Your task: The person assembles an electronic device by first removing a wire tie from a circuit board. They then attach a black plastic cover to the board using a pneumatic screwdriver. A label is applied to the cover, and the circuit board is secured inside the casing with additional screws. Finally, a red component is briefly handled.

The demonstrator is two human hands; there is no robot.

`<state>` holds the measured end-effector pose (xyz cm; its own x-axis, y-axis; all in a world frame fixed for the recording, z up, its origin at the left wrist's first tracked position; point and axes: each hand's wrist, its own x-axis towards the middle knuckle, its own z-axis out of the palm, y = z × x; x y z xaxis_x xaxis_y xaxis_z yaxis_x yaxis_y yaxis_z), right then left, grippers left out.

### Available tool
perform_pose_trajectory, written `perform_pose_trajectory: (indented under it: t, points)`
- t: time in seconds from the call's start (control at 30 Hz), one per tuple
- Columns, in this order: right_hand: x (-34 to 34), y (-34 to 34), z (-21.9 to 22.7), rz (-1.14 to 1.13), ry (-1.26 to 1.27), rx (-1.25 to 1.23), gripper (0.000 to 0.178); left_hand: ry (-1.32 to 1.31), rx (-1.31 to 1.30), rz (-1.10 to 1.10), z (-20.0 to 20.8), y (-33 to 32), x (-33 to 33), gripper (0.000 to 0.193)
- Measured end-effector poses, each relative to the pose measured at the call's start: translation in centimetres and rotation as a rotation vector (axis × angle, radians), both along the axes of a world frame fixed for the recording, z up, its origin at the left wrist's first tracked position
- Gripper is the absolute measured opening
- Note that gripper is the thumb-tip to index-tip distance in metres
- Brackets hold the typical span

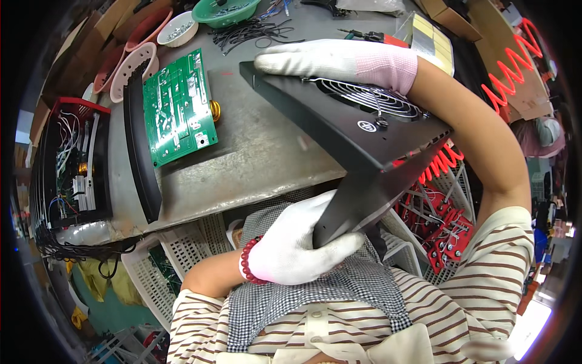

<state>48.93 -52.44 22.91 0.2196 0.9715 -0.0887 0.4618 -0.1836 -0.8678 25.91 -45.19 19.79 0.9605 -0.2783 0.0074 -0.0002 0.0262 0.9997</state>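
Note:
A black metal casing [339,130] with a round wire fan guard [370,97] is tilted over the table's front edge. My left hand [297,246], in a white glove, grips the casing's near lower corner between thumb and fingers. My right hand [312,59], also gloved, reaches across the casing's far side; its fingers lie stretched along the far edge. To the left of the casing a green circuit board [179,109] with a copper coil [214,111] leans on edge, next to a long curved black panel [140,158].
An open black casing with wires and a board inside [73,164] stands at the left. Bowls of small parts, including a green bowl [225,13], and black cables [251,33] lie at the back. A coiled red hose [515,64] hangs right. Below the table, a crate holds red parts [445,227].

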Motion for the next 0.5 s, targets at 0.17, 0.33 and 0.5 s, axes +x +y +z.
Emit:
perform_pose_trajectory:
  t: [0.17, 0.33, 0.5]
  points:
    - [3.8, -2.2, 4.5, -0.280, -0.394, 0.280, 0.056, -0.069, 0.037, 0.080, 1.9, 1.5, -1.2, 0.039]
    - [2.3, -8.7, 3.7, -0.904, -0.920, -0.452, 0.026, -0.351, -0.116, 0.651, 6.0, 3.2, -0.8, 0.057]
    - [7.1, -13.5, -10.5, -1.022, -0.706, -0.700, 0.059, -0.050, 0.168, 0.570, 8.5, 3.2, 3.8, 0.038]
